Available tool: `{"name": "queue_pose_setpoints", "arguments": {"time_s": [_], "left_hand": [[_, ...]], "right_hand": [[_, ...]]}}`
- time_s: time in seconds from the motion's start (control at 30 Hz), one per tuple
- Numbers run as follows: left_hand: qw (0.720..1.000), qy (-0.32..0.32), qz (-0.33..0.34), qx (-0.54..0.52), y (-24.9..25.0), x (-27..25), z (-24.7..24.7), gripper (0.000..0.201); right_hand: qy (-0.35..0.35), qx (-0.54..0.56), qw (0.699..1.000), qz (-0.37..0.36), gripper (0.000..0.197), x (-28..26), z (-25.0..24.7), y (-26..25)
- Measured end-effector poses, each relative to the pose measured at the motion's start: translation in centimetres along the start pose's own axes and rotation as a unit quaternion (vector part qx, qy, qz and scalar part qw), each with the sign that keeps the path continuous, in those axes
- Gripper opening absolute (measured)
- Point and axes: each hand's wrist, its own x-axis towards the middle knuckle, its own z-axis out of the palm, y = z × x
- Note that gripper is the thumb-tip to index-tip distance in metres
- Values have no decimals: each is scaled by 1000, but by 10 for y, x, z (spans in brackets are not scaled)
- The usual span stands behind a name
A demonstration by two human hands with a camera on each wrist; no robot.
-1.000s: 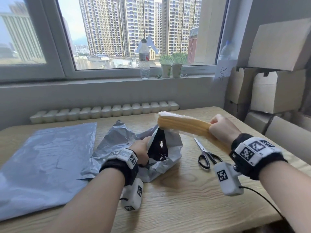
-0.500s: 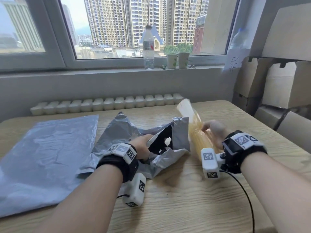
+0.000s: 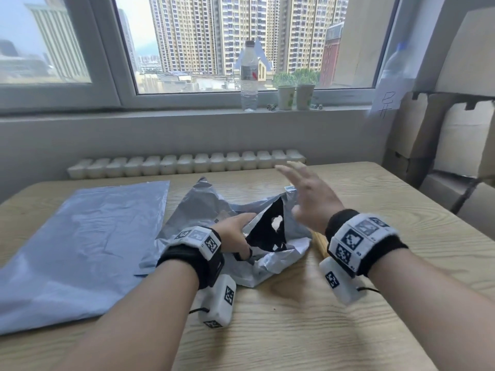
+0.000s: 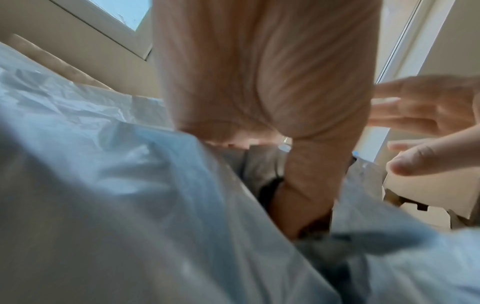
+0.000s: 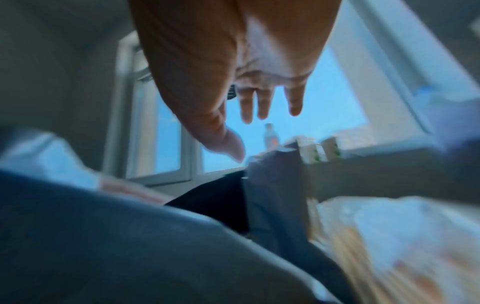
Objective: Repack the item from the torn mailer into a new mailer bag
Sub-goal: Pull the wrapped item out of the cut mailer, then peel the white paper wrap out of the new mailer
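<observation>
A second ago our right hand [image 3: 312, 199] gripped the yellow item [image 3: 320, 243]; now, fingers spread, it's empty, the item lying at the torn mailer's [image 3: 270, 253] three o'clock while our left hand [image 3: 237, 234] pinches its rim, ready for the new mailer [image 3: 80, 245] at nine o'clock.

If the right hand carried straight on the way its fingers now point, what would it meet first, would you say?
The right hand is open, its fingers aimed up and forward-left over the torn mailer. Its line looks free until the wall under the window, though depth is unclear.

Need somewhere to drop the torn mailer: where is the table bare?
Bare table shows near the front edge between the forearms, and right of the right hand toward the cardboard boxes. Crowded: new mailer left, torn mailer centre, item beside it.
</observation>
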Motion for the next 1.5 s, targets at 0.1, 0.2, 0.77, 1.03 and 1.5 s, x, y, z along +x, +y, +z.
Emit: {"name": "queue_pose_setpoints", "arguments": {"time_s": [0.1,0.2,0.77,1.03,1.5], "left_hand": [[999,16,4,-39,-6,-12,-9,100],[997,28,-11,-78,-19,-28,-20,86],[976,149,-118,110,-59,-45,-13,51],[986,76,-137,48,-52,-46,-11,41],[993,53,-101,-14,-34,-43,-9,21]], "right_hand": [[-85,-114,981,-135,72,-6,10,-35],[-186,-131,965,-129,42,-18,25,-51],[-247,-101,963,-39,40,-39,46,-61],[-271,-28,962,-35,20,-39,44,-79],[-181,-109,967,141,64,-10,10,-27]]}}
